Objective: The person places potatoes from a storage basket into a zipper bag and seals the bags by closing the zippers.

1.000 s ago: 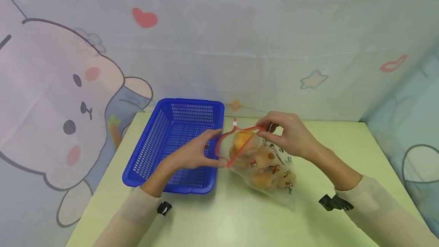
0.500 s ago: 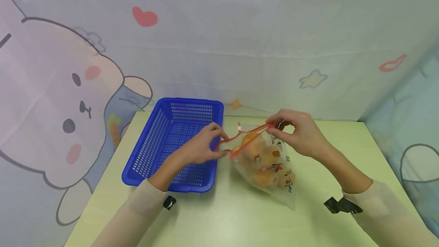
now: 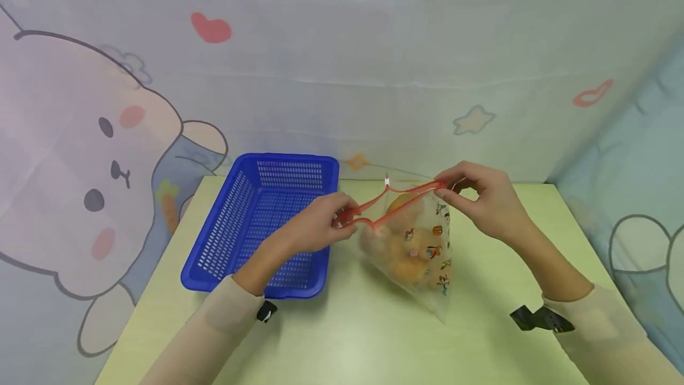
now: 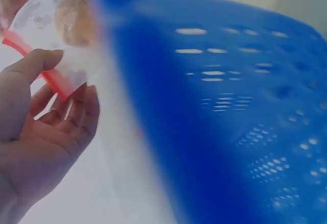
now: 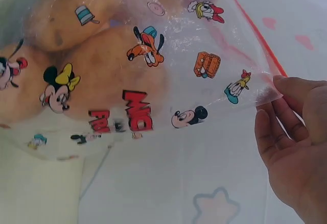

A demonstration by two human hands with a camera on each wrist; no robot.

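A clear zip bag [image 3: 422, 242] printed with small cartoon figures stands on the table, with several round yellow-brown fruits [image 5: 102, 76] inside. Its red zip edge [image 3: 398, 211] gapes in the middle, and a white slider [image 3: 387, 182] sits on the far side. My left hand [image 3: 320, 221] pinches the left corner of the mouth between thumb and fingers, over the basket's right rim. At the opposite corner, my right hand [image 3: 488, 198] pinches the red edge the same way. In the right wrist view the fruits press against the film; their exact kind is blurred.
A blue plastic basket [image 3: 331, 195] with slotted walls stands left of the bag, close to my left forearm. The pale green table [image 3: 374, 343] ends at a cloth backdrop [image 3: 342, 76] with cartoon prints behind. Black wrist mounts [image 3: 542, 318] hang by both sleeves.
The left hand has gone from spreading the bag's mouth to pinching its left corner. My right hand has moved right and slightly up, so the mouth is stretched longer and narrower.
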